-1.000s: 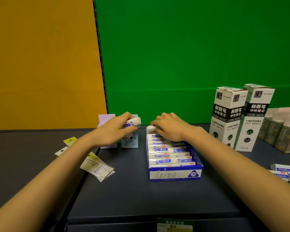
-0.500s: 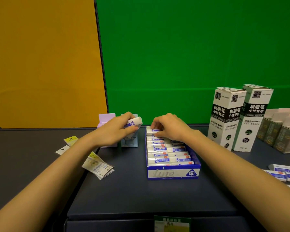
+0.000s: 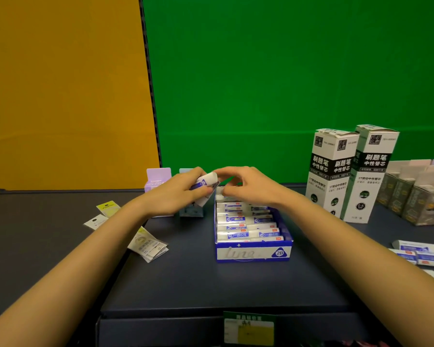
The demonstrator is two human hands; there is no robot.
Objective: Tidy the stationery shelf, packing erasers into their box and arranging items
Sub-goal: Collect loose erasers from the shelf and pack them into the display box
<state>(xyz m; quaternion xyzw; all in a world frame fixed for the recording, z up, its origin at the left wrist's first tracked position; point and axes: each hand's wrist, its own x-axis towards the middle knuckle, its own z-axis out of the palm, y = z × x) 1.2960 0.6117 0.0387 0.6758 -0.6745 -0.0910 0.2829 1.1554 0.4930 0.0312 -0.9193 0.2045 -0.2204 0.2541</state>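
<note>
Eraser box [image 3: 253, 252] packed with erasers [image 3: 246, 225]; left hand [image 3: 178, 194] grips eraser [image 3: 205, 182]; right hand [image 3: 248, 186] fingers curled above box rear, grip unclear.

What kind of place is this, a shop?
Probably a stationery shop's display shelf, or a mock-up of one. An open box of erasers sits on the dark shelf, tall pen refill boxes stand on the right, and a price label is stuck on the shelf's front edge.

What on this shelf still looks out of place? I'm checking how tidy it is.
Several loose erasers lie at the right edge, outside the eraser box. Small packets are fanned askew at the left, with two tags scattered behind them. The left hand holds one eraser.
</note>
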